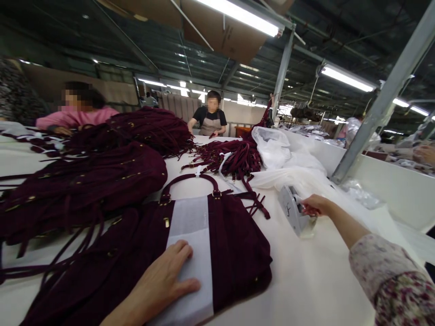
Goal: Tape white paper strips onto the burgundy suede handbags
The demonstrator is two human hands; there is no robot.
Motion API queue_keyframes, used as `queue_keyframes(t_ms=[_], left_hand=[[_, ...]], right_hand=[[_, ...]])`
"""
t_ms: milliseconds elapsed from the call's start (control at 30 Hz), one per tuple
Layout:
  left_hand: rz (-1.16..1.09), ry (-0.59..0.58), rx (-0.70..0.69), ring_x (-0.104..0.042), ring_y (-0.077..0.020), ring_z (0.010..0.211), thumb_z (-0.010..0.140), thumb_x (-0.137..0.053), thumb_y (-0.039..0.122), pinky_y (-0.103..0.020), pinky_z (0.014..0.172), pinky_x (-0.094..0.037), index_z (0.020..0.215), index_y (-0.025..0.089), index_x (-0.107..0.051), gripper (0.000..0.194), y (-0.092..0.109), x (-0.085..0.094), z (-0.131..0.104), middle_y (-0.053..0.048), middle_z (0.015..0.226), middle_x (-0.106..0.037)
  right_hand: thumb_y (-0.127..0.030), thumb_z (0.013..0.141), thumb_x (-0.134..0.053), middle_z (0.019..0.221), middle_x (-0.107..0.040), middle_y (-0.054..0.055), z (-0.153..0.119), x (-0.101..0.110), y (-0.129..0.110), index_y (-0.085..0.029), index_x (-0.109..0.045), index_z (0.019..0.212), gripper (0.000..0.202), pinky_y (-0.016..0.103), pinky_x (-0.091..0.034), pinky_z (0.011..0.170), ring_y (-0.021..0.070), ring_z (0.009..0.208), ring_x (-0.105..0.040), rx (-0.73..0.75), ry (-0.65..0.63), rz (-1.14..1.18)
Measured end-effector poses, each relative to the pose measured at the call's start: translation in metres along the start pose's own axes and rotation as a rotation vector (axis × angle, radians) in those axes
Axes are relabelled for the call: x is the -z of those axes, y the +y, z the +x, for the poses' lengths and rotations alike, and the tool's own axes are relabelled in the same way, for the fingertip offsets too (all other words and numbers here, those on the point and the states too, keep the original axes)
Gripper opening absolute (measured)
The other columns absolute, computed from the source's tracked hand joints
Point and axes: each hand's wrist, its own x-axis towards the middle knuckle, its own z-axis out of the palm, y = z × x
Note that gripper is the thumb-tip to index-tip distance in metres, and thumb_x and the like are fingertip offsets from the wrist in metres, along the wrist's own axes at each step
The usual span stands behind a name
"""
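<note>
A dark burgundy handbag (234, 244) lies on the white table in front of me, its handle (193, 176) pointing away. A pale paper band (192, 222) runs across its middle. My left hand (166, 276) rests on that band, thumb and fingers spread. To the right of the bag stands a grey desktop tape dispenser (288, 210) with a black mark on its side. My right hand (316, 206) is at its far side, fingers curled together; what they pinch is too small to make out.
More burgundy bags (129, 176) are piled on the left, and a heap of burgundy straps (234, 156) lies beyond. White plastic film (299, 167) covers the right rear, near a metal post (380, 108). Two people (212, 117) are across the table.
</note>
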Motion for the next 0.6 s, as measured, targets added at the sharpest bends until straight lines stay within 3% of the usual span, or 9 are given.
queue_keyframes(t_ms=[167,267,433,600], left_hand=[[0.021,0.010,0.030,-0.053,-0.0245,0.102,0.076,-0.064,0.045,-0.036,0.090,-0.043,0.101,0.021,-0.057,0.035,0.006,-0.001,-0.002,-0.007,0.115,-0.052],[0.072,0.026,0.046,-0.054,-0.0265,0.103,0.080,-0.061,0.045,-0.039,0.091,-0.043,0.103,0.021,-0.059,0.034,0.010,-0.007,-0.005,-0.008,0.116,-0.052],[0.195,0.079,0.008,-0.053,-0.0303,0.106,0.085,-0.058,0.042,-0.047,0.098,-0.038,0.102,0.018,-0.063,0.029,0.014,-0.016,-0.010,-0.011,0.113,-0.057],[0.218,0.075,0.003,-0.053,-0.0284,0.108,0.084,-0.061,0.045,-0.049,0.106,-0.029,0.105,0.020,-0.063,0.033,0.024,-0.014,-0.026,-0.009,0.111,-0.059]], right_hand=[[-0.020,0.082,-0.060,0.049,-0.054,0.000,-0.021,0.029,-0.006,-0.012,-0.055,0.058,0.026,0.017,-0.025,0.036,0.0050,0.040,-0.042,0.048,-0.020,0.089],[-0.020,0.071,-0.065,0.048,-0.054,0.000,-0.043,0.039,0.012,-0.013,-0.057,0.056,0.019,0.017,-0.024,0.037,0.0044,0.039,-0.038,0.124,-0.006,0.163],[-0.028,0.063,-0.067,0.054,-0.057,0.002,-0.072,0.008,0.068,-0.015,-0.059,0.057,0.017,0.017,-0.027,0.039,0.0060,0.044,-0.041,0.124,0.008,0.225],[-0.038,0.058,-0.065,0.055,-0.058,0.004,-0.072,-0.023,0.111,-0.020,-0.055,0.053,0.020,0.021,-0.027,0.036,0.0086,0.039,-0.039,0.163,0.044,0.184]])
